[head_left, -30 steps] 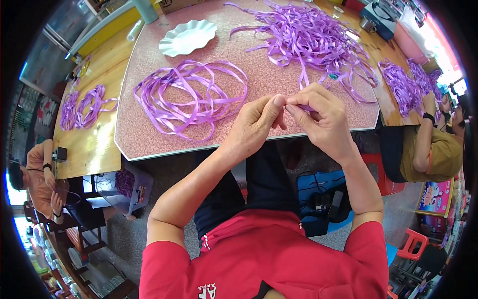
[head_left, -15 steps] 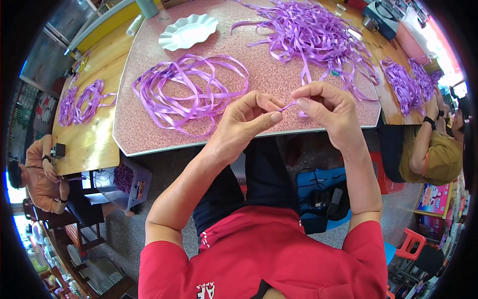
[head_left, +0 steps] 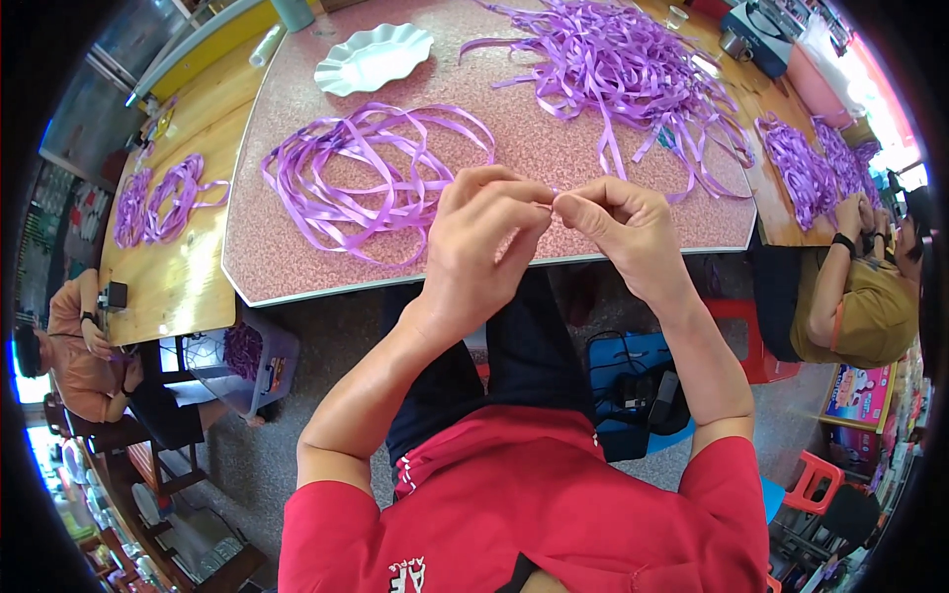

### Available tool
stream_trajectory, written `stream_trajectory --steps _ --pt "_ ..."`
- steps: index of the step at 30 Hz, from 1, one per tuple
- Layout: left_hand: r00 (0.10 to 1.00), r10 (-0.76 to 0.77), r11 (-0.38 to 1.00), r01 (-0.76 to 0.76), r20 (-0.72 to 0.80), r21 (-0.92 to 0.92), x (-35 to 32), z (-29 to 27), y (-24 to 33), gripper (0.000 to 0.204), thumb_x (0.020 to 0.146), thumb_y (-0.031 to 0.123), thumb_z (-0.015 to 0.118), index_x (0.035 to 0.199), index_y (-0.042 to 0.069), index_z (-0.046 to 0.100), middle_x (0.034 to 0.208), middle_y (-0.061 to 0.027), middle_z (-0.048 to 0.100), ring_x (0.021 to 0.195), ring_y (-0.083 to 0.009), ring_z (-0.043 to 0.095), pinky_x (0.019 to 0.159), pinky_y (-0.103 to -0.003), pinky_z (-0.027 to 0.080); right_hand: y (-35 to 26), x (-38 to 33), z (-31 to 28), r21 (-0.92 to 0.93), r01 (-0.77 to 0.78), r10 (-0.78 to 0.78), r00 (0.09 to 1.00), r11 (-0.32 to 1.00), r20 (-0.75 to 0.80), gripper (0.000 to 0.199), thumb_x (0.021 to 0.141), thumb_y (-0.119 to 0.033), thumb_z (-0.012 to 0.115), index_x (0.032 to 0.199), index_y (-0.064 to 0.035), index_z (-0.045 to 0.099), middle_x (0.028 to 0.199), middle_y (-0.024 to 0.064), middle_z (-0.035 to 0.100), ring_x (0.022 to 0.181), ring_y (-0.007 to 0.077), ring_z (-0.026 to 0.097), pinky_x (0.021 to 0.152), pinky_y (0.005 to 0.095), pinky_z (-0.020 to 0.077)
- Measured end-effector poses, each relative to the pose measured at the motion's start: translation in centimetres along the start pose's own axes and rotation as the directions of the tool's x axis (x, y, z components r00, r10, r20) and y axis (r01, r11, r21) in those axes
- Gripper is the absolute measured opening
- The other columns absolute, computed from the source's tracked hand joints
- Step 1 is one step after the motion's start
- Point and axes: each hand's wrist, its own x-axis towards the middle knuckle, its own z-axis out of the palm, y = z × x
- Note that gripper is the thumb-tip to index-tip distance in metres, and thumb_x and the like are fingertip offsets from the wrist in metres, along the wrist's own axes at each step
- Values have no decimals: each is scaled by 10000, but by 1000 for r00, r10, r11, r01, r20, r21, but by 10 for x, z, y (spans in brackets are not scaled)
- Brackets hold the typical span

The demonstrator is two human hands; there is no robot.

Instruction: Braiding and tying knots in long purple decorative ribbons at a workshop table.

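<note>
My left hand [head_left: 484, 237] and my right hand [head_left: 625, 229] meet fingertip to fingertip above the near edge of a pink speckled table [head_left: 341, 282]. Both are closed in a pinch on a purple ribbon, of which only a sliver shows between the fingertips. To the left lies a loosely coiled loop of purple ribbon [head_left: 297, 193], partly behind my left hand. A large tangled heap of purple ribbons [head_left: 618, 74] covers the far right of the table, with loose ends trailing toward my right hand.
A white scalloped dish [head_left: 374, 61] sits at the back left, near a green cup [head_left: 292, 12]. Co-workers sit left [head_left: 84, 346] and right [head_left: 855, 287] by wooden tables with ribbon bundles [head_left: 176, 198]. A plastic bin [head_left: 267, 366] and red stool [head_left: 741, 336] stand below.
My left hand has turned over, its back now upward, and risen slightly. My right hand has shifted left, so the fingertips now touch and the twisted ribbon between them is mostly hidden.
</note>
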Motion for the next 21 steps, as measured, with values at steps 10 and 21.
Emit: stream_trajectory --steps 10,21 --pt "992 110 965 -121 61 232 -3 3 2 120 818 4 698 900 48 622 1021 -82 625 979 -259 603 871 -367 431 -2 -2 8 83 -96 101 994 992 -52 124 937 -105 663 976 4 709 803 -17 661 642 -3 492 545 158 356" --pt "677 -579 -100 494 455 -864 0 6 4 140 964 206 637 939 68 647 942 -26 657 917 -122 611 904 -321 477 8 6 14 -465 659 -731 681 591 38 170 819 67 680 969 -11 666 899 66 643 696 103 572 539 231 447"
